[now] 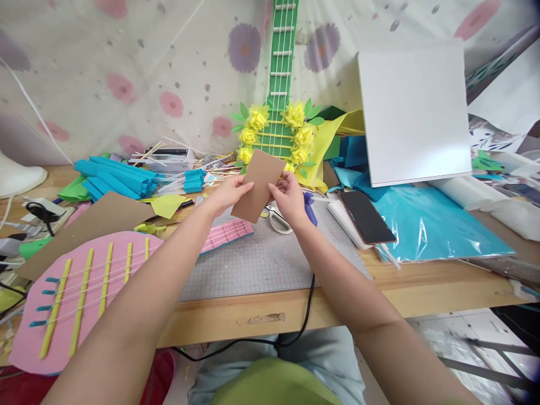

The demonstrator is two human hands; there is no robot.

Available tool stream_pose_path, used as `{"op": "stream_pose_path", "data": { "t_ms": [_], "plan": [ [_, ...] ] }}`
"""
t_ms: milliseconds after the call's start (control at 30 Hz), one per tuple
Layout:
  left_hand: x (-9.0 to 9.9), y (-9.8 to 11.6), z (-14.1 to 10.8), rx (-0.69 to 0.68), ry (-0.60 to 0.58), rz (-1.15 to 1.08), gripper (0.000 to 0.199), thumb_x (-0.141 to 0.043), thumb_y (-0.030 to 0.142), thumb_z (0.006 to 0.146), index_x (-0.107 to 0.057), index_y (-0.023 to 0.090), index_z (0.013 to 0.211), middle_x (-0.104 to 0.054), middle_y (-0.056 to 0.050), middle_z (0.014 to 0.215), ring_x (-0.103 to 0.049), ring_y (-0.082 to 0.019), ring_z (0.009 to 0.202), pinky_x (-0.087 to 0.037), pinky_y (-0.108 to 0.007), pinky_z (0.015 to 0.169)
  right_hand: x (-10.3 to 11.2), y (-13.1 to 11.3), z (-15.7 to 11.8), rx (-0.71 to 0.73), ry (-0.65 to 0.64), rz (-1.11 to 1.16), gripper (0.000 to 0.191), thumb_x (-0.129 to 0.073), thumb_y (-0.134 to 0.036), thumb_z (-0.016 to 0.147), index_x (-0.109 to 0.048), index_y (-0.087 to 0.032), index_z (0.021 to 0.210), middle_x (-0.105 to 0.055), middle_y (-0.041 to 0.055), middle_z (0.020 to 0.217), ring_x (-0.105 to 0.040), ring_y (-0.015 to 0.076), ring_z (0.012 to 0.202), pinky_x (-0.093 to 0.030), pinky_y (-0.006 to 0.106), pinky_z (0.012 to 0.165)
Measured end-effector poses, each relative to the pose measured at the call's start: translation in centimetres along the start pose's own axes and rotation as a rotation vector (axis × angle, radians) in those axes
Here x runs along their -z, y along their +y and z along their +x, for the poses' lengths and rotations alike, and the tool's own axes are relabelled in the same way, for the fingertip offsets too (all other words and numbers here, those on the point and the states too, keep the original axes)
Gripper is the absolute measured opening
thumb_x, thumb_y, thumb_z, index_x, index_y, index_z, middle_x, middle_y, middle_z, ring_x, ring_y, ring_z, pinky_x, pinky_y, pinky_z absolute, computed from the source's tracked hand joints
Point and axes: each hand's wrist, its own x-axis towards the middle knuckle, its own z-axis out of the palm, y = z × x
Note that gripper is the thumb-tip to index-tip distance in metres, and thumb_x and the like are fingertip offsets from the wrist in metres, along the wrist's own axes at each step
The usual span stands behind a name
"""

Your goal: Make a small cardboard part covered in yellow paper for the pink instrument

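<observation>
Tabletop (413, 287) is being partly covered by a grey mat (253, 270). Above it, a cardboard piece (258, 188) is being pinched at opposite edges by the left hand (228, 196) and right hand (290, 197); light, even pressure is being called for, against bending. Scissors (275, 211) are being partly hidden below.

This is a small craft workspace: the wooden bench (415, 289) carries a gridded cutting mat (253, 273), scissors (279, 223), blue crepe-like paper (118, 177), a cardboard sheet (101, 216) and decorated pink (95, 287) and green model guitars (276, 107); home or studio, one cannot tell.
</observation>
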Motion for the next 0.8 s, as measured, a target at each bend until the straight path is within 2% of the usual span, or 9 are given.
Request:
{"op": "stream_pose_path", "data": {
  "t_ms": [100,233,333,433,567,633,700,800],
  "plan": [
    [-1.4,-0.6,-0.7,0.041,0.091,-0.118,0.033,-0.06,0.037,0.07,-0.061,0.013,0.093,-0.068,-0.006,0.091,-0.06,-0.019,0.086,-0.044,-0.031,0.076,0.5,0.1,-0.1,-0.098,-0.097,-0.017,0.021,-0.065,-0.021,0.068,-0.055,-0.022,0.087,-0.059,-0.0054,0.064,-0.056,0.0096,0.053,-0.047,0.022,0.051],
    [-3.3,-3.3,-1.7,0.068,0.247,-0.272,0.028,-0.058,0.032,0.07,-0.058,0.015,0.092,-0.068,-0.005,0.094,-0.061,-0.019,0.086,-0.045,-0.03,0.075,2.5,1.7,-1.6,-0.118,-0.21,-0.242,0.014,-0.066,-0.025,0.067,-0.057,-0.021,0.077,-0.059,-0.004,0.058,-0.055,0.0103,0.05,-0.044,0.022,0.047],
    [-4.2,-4.8,-2.7,0.144,0.217,-0.352,0.03,-0.057,0.029,0.069,-0.056,0.018,0.096,-0.068,-0.004,0.094,-0.063,-0.019,0.084,-0.047,-0.032,0.073,4.0,2.8,-2.8,-0.103,-0.255,-0.378,0.016,-0.066,-0.025,0.067,-0.058,-0.022,0.08,-0.06,-0.0039,0.06,-0.054,0.01,0.05,-0.043,0.022,0.046],
    [-4.4,-5.2,-3.5,0.18,0.185,-0.32,0.027,-0.058,0.026,0.066,-0.057,0.016,0.091,-0.069,-0.004,0.09,-0.063,-0.02,0.084,-0.047,-0.033,0.076,4.5,3.2,-3.7,-0.115,-0.297,-0.42,0.017,-0.064,-0.027,0.069,-0.056,-0.021,0.082,-0.061,-0.0032,0.063,-0.056,0.0103,0.052,-0.044,0.022,0.047],
    [-4.8,-5.1,-4.5,0.19,0.159,-0.25,0.025,-0.057,0.025,0.069,-0.056,0.015,0.092,-0.069,-0.006,0.093,-0.063,-0.021,0.087,-0.047,-0.034,0.078,4.1,2.9,-3.8,-0.282,-0.382,-0.296,0.017,-0.059,-0.025,0.072,-0.047,-0.02,0.082,-0.057,-0.0063,0.057,-0.055,0.0102,0.048,-0.046,0.023,0.047],
    [-5.2,-5.2,-5.0,0.183,0.084,-0.182,0.027,-0.058,0.024,0.07,-0.055,0.016,0.095,-0.067,-0.007,0.099,-0.062,-0.021,0.091,-0.048,-0.033,0.078,4.1,2.7,-3.6,-0.349,-0.34,-0.256,0.015,-0.055,-0.022,0.073,-0.042,-0.02,0.082,-0.054,-0.0085,0.055,-0.055,0.0095,0.046,-0.047,0.023,0.046],
    [-5.5,-5.4,-5.7,0.226,0.012,-0.086,0.029,-0.058,0.027,0.073,-0.052,0.017,0.1,-0.066,-0.009,0.102,-0.063,-0.021,0.089,-0.049,-0.032,0.072,4.4,2.5,-3.2,-0.34,-0.241,-0.277,0.014,-0.051,-0.018,0.075,-0.04,-0.021,0.081,-0.052,-0.0093,0.055,-0.055,0.0084,0.046,-0.047,0.021,0.045],
    [-5.2,-5.7,-6.4,0.31,-0.045,0.118,0.024,-0.05,0.034,0.08,-0.049,0.017,0.098,-0.067,-0.01,0.088,-0.065,-0.02,0.076,-0.05,-0.033,0.065,5.0,2.4,-2.9,-0.296,-0.106,-0.336,0.013,-0.048,-0.016,0.076,-0.037,-0.021,0.082,-0.054,-0.0088,0.057,-0.055,0.008,0.045,-0.048,0.021,0.044]
  ]
}}
